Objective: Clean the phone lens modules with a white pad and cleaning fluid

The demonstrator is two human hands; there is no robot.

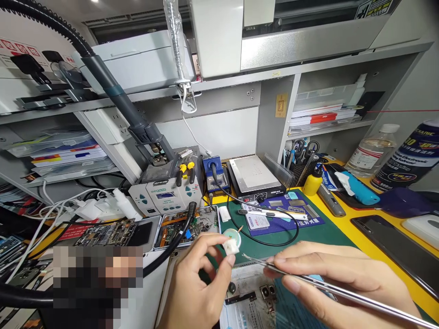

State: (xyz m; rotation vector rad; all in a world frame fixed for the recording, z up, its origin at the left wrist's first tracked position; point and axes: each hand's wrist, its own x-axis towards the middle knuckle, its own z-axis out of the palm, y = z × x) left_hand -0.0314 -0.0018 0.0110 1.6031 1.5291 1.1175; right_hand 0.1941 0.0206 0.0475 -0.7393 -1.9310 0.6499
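Between thumb and forefinger, my left hand pinches a small white piece, like a folded wipe or pad. My right hand grips slim metal tweezers, their tip pointing left, close to the white piece but apart from it. Behind the white piece sits a small round pot with pale green contents and a thin stick leaning in it. Below my hands lies a pale printed sheet with small dark phone parts on it.
A green mat covers the bench. Behind stand a hot-air station and a heating plate. A tray of circuit boards lies left, with a black hose crossing it. Right are a phone and a spray can.
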